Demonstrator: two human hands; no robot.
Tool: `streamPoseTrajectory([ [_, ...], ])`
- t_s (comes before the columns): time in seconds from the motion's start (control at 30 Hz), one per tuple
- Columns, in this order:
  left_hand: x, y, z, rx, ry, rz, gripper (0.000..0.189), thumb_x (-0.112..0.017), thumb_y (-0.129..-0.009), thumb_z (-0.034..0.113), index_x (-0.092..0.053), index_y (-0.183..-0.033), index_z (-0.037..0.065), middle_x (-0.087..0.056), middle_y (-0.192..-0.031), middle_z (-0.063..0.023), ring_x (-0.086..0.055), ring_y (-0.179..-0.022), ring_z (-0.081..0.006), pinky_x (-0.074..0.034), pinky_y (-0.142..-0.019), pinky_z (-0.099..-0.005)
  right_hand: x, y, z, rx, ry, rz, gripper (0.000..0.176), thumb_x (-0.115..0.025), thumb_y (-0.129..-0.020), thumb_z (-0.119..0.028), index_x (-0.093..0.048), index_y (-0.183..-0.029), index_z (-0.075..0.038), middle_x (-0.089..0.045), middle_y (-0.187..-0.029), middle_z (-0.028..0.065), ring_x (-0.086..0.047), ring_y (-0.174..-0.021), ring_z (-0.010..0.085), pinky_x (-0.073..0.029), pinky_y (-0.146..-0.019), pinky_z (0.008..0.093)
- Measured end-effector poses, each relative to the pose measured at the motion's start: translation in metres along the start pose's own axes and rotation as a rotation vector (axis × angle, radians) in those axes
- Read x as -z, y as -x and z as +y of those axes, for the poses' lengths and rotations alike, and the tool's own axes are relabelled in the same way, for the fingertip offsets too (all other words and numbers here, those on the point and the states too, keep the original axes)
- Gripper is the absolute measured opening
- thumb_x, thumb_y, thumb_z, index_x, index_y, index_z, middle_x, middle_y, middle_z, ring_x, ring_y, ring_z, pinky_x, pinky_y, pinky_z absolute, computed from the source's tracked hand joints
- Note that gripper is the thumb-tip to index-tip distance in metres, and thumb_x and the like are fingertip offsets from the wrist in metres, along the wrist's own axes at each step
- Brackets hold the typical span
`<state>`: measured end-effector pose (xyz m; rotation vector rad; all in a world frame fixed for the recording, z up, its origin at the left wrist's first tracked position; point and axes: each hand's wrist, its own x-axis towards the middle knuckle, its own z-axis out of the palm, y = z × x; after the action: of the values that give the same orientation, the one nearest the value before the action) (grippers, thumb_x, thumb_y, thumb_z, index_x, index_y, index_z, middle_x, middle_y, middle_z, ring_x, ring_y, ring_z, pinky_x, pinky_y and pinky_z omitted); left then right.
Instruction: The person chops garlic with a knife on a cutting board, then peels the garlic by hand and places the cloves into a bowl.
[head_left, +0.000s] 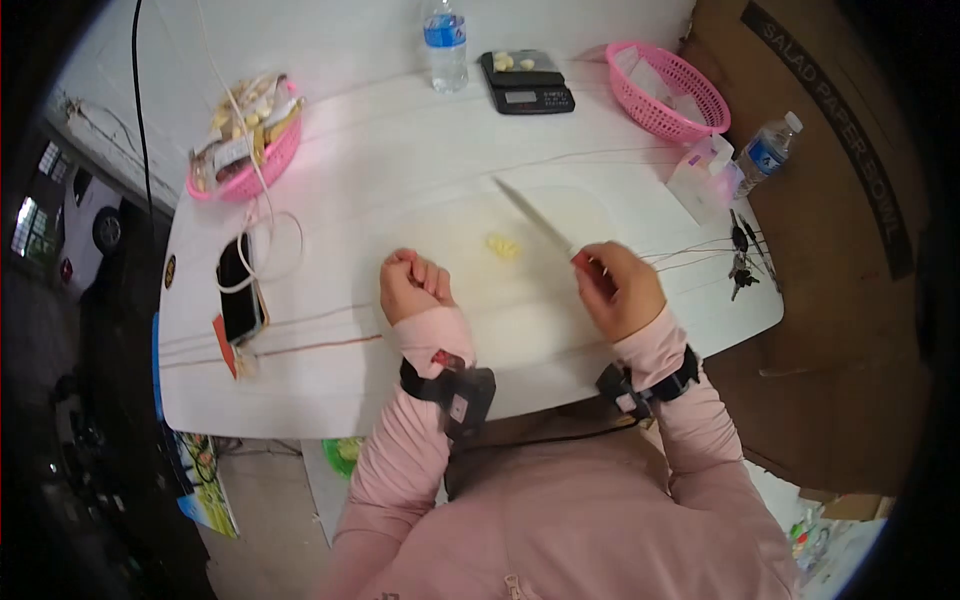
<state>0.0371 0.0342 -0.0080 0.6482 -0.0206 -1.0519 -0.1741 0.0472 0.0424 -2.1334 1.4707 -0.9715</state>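
My right hand [622, 292] is closed round the handle of a knife [538, 217]. Its blade points up and to the left above a pale cutting board [450, 215]. A small heap of pale yellow slices [502, 246] lies on the board, just left of the blade; they look like garlic, apart from both hands. At the board's left side, my left hand [415, 286] is curled into a loose fist, with no object showing between its fingers.
A black scale [528, 97] holding several pale cloves stands at the back beside a water bottle [446, 50]. Pink baskets stand left [270, 165] and right [650, 115]. A phone [240, 300] with a white cable lies left; keys [741, 265] and another bottle [768, 152] are right.
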Motion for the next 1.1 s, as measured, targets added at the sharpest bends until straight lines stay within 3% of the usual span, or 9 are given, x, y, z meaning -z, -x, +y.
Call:
streamPoseTrajectory([
  [0.2,0.004,-0.007,-0.005,0.096,-0.194,-0.158,0.009,-0.05,-0.084,0.006,-0.057,-0.088,0.001,-0.048,-0.067,-0.0022,-0.042,-0.055,-0.0118,-0.033,-0.047,-0.0248,-0.002,-0.016,0.036,0.024,-0.069,-0.206,0.019,-0.064,-0.084,-0.006,-0.061,-0.101,0.002,-0.065,-0.087,0.0154,-0.066,-0.074,0.0273,-0.053,-0.066,0.0336],
  [0.3,0.003,-0.004,-0.018,-0.259,-0.933,-0.383,0.011,-0.057,-0.082,-0.001,-0.064,-0.09,0.0,-0.061,-0.081,-0.0065,-0.055,-0.064,-0.0158,-0.046,-0.058,-0.0279,-0.007,-0.021,0.035,0.101,-0.029,-0.208,0.022,-0.065,-0.084,-0.003,-0.061,-0.106,0.001,-0.066,-0.087,0.0128,-0.065,-0.07,0.0197,-0.05,-0.062,0.0273],
  [0.33,0.004,-0.002,-0.021,-0.258,-0.939,-0.382,0.011,-0.057,-0.082,-0.001,-0.064,-0.09,0.0,-0.061,-0.081,-0.0065,-0.055,-0.064,-0.0158,-0.046,-0.058,-0.0279,-0.009,-0.021,0.034,0.098,-0.034,-0.208,0.022,-0.065,-0.084,-0.003,-0.061,-0.106,0.001,-0.066,-0.087,0.0128,-0.065,-0.07,0.0197,-0.05,-0.062,0.0273],
  [0.4,0.004,-0.001,-0.024,-0.81,-1.437,-0.517,0.013,-0.059,-0.079,-0.001,-0.065,-0.09,0.001,-0.063,-0.086,-0.0099,-0.059,-0.081,-0.0276,-0.048,-0.072,-0.0365,-0.011,-0.018,0.03,0.05,-0.119,-0.209,0.024,-0.064,-0.084,-0.003,-0.061,-0.107,0.0,-0.066,-0.088,0.0132,-0.066,-0.073,0.0207,-0.051,-0.064,0.0276],
  [0.43,0.006,-0.002,-0.025,-0.71,-1.502,-0.535,0.019,-0.061,-0.076,-0.002,-0.066,-0.094,0.002,-0.063,-0.097,-0.0126,-0.056,-0.094,-0.0329,-0.047,-0.081,-0.0414,-0.009,-0.018,0.027,0.046,-0.121,-0.207,0.024,-0.064,-0.084,-0.003,-0.061,-0.107,0.0,-0.066,-0.088,0.0132,-0.066,-0.073,0.0207,-0.051,-0.064,0.0276],
  [0.5,0.005,-0.001,-0.028,-0.749,-1.529,-0.537,0.019,-0.061,-0.076,-0.002,-0.065,-0.095,0.002,-0.063,-0.097,-0.0127,-0.057,-0.094,-0.0331,-0.047,-0.081,-0.0416,-0.004,-0.018,0.021,0.095,-0.057,-0.227,0.023,-0.061,-0.084,-0.006,-0.062,-0.107,-0.003,-0.065,-0.089,0.0133,-0.065,-0.079,0.0308,-0.052,-0.068,0.0362],
  [0.7,0.006,-0.005,-0.036,-0.831,-1.566,-0.603,0.02,-0.061,-0.078,-0.002,-0.064,-0.097,0.001,-0.063,-0.099,-0.0134,-0.057,-0.094,-0.034,-0.048,-0.083,-0.0423,-0.001,-0.015,0.02,0.151,0.045,-0.222,0.023,-0.059,-0.087,-0.011,-0.063,-0.109,-0.007,-0.063,-0.086,0.0105,-0.063,-0.075,0.0311,-0.051,-0.066,0.0391],
  [1.03,0.004,-0.005,-0.032,-0.733,-1.45,-0.543,0.01,-0.058,-0.081,-0.002,-0.062,-0.09,0.001,-0.063,-0.088,-0.0144,-0.062,-0.07,-0.031,-0.051,-0.064,-0.0369,-0.003,-0.007,0.014,0.157,0.112,-0.162,0.023,-0.058,-0.087,-0.013,-0.065,-0.108,-0.008,-0.06,-0.081,0.0102,-0.062,-0.071,0.0312,-0.05,-0.063,0.0407],
  [1.1,0.004,-0.007,-0.031,-0.742,-1.46,-0.548,0.008,-0.059,-0.082,-0.002,-0.063,-0.089,0.0,-0.064,-0.088,-0.0136,-0.063,-0.069,-0.0266,-0.051,-0.063,-0.0338,-0.003,-0.007,0.012,0.203,0.162,-0.166,0.027,-0.062,-0.083,-0.002,-0.065,-0.11,-0.005,-0.062,-0.081,0.0098,-0.064,-0.07,0.027,-0.051,-0.061,0.0345],
])
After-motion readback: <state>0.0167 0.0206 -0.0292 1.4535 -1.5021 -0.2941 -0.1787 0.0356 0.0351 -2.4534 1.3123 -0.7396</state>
